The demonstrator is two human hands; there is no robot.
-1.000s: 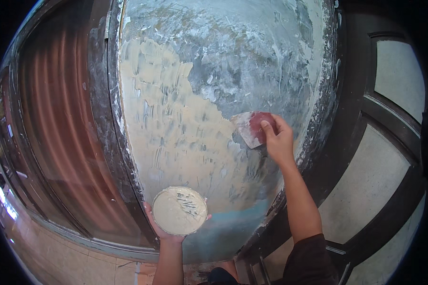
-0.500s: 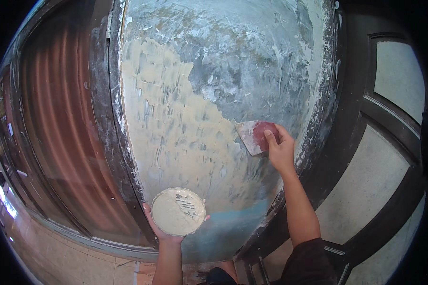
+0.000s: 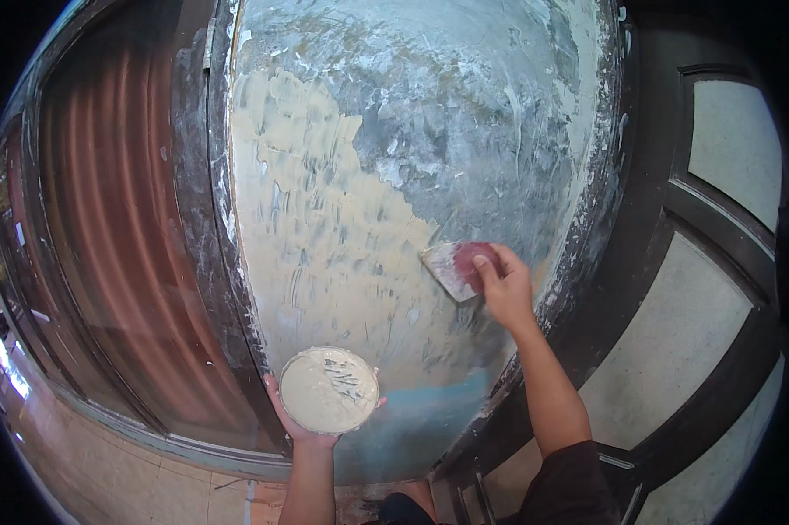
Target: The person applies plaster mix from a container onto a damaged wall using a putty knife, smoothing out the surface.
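Observation:
My right hand point(image 3: 506, 284) grips a flat scraper point(image 3: 455, 269), red near my fingers and smeared whitish toward its edge. Its blade lies against the wall point(image 3: 473, 166), at the border of a cream putty layer point(image 3: 324, 236) and the bare grey-blue surface. Lower down, my left hand point(image 3: 302, 424) holds a round tub of cream putty point(image 3: 320, 389) from beneath, fingers wrapped round its side. Several scrape marks show in the putty at the tub's upper right. The tub hides most of my left palm.
Left of the wall stands a dark-framed glass panel point(image 3: 105, 201) with a reddish curtain behind it. On the right is a dark wooden frame point(image 3: 648, 219) with pale panels point(image 3: 674, 324). Floor tiles point(image 3: 140, 472) show at the lower left.
My right hand has drawn the scraper a little down and to the left along the wall. The putty edge there reaches slightly farther right. My left hand and the tub stay almost still.

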